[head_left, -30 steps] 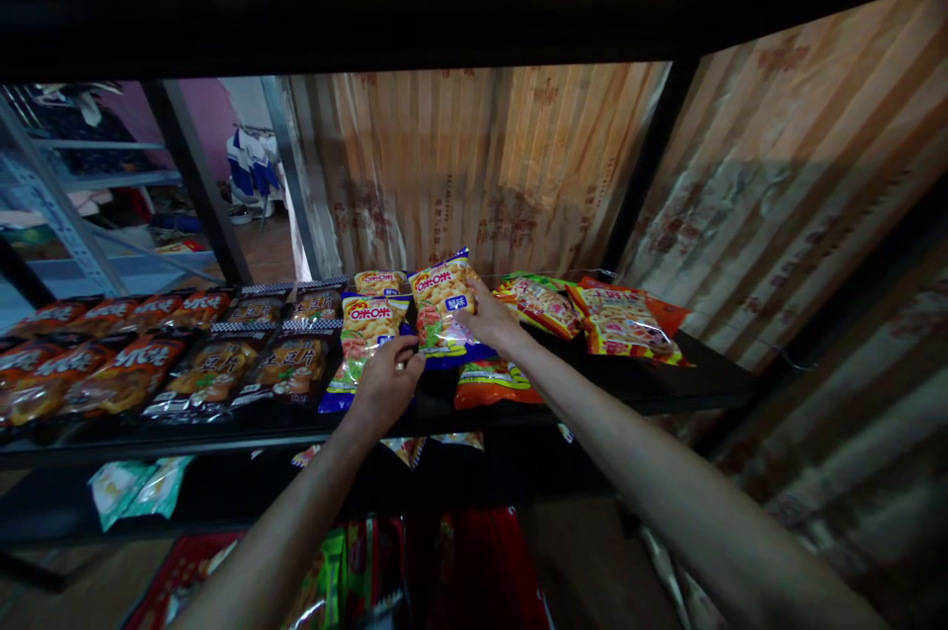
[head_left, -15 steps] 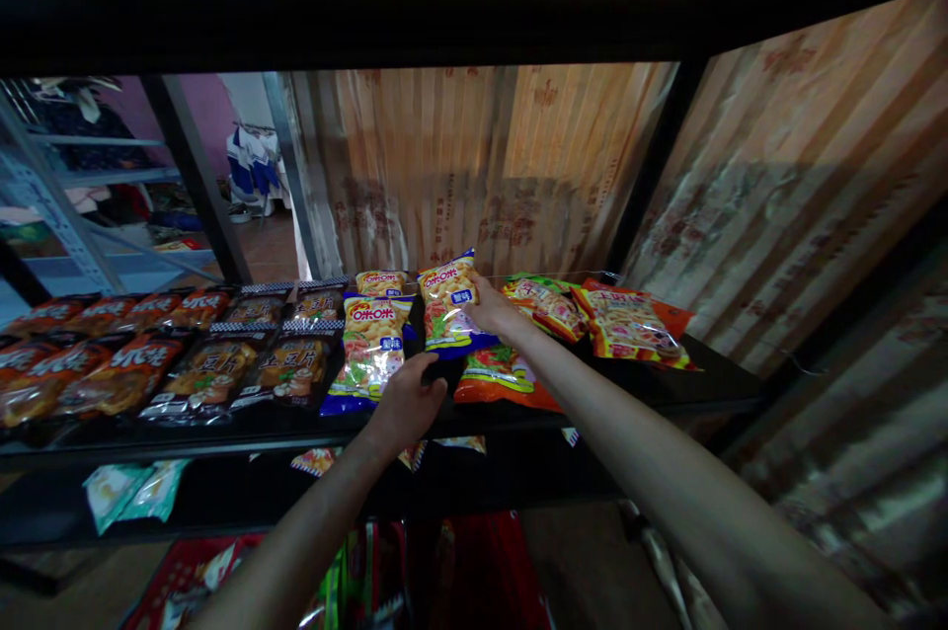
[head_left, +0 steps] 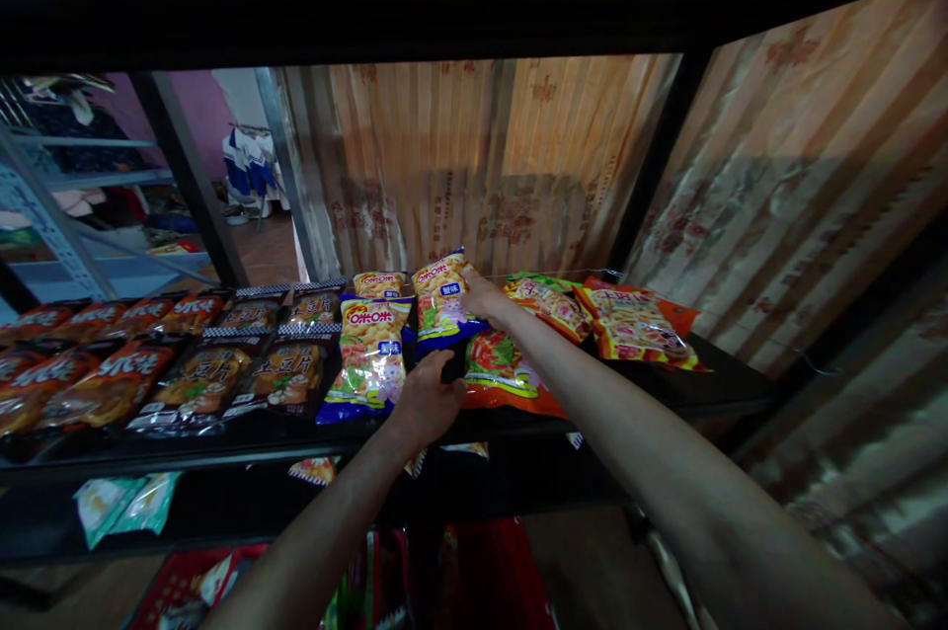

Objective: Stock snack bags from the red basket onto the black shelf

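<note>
My right hand [head_left: 485,299] reaches to the back of the black shelf [head_left: 711,383] and grips the right edge of a blue and yellow snack packet [head_left: 438,299], which is tilted up. My left hand [head_left: 434,398] is near the shelf's front, with its fingers curled against the left edge of an orange snack packet [head_left: 508,368] that lies flat in front of the tilted one. Another blue and yellow packet [head_left: 366,358] lies just left of my left hand, and a third [head_left: 377,283] lies behind it.
Dark packets [head_left: 285,368] and red packets [head_left: 104,383] fill the shelf's left part. Yellow-red packets [head_left: 629,324] lie at the right. A lower shelf holds pale green packets [head_left: 122,504], and a red basket [head_left: 178,581] stands below. A dark shelf board hangs overhead, and patterned sheeting [head_left: 474,166] stands behind.
My left hand has let go of the front blue packet and moved right to the orange packet. My right hand has pushed the tilted packet farther back, so more of the orange packet shows.
</note>
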`<state>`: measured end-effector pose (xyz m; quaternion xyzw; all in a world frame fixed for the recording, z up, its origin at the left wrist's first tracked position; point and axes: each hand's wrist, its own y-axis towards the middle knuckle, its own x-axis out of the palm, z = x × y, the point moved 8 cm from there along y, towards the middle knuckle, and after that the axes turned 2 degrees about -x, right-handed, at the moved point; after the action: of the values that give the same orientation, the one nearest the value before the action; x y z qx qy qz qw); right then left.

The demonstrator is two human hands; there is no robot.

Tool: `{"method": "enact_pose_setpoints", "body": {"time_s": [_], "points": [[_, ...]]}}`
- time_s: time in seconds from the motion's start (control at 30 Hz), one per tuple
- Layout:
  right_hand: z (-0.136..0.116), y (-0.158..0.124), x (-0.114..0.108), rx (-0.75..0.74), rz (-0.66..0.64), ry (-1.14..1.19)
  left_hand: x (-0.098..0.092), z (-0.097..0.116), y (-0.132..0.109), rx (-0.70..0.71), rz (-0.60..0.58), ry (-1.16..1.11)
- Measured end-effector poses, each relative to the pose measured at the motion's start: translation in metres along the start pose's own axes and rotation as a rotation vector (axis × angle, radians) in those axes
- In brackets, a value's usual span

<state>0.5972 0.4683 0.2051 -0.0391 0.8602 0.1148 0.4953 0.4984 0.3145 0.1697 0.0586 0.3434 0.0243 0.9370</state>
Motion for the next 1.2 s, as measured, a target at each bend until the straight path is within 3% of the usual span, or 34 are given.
{"method": "enact_pose_setpoints", "body": {"time_s": [0.3,0.67,0.93,1.2], "points": [[0.004,0.02,0.011,0.045,-0.035,0.029,0.004,-0.003,0.004,-0.018,-0.028,0.044],[-0.001,0.017,0.012,0.025,-0.099,-0.054,0.007,-0.003,0.004,-0.008,-0.066,0.003],[0.004,0.022,0.013,0.015,-0.109,-0.236,0.005,-0.003,0.004,0.042,-0.043,0.016],[-0.001,0.013,0.004,-0.031,-0.113,-0.271,0.001,-0.003,0.006,0.123,0.03,0.122]]}}
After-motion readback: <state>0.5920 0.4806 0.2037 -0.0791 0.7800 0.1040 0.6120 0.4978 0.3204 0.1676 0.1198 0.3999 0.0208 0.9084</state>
